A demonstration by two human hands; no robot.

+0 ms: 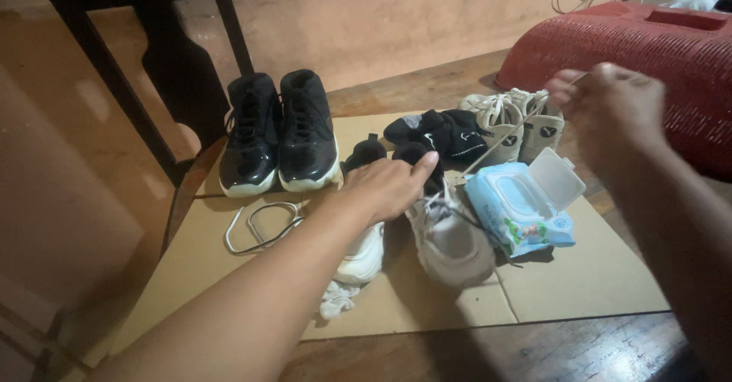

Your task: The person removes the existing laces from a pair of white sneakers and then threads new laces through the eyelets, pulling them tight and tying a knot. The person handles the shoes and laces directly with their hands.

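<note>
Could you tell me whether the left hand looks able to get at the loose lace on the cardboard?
Probably yes: the left hand rests on the white shoe, and the loose lace lies uncovered beside its forearm.

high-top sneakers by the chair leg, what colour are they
Black with pale off-white soles, high-top sneakers, clearest in the head view.

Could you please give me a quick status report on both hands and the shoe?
Left hand pressing on white sneaker. Right hand raised, pinching the shoelace taut. Open wipes pack right beside the sneaker.
</note>
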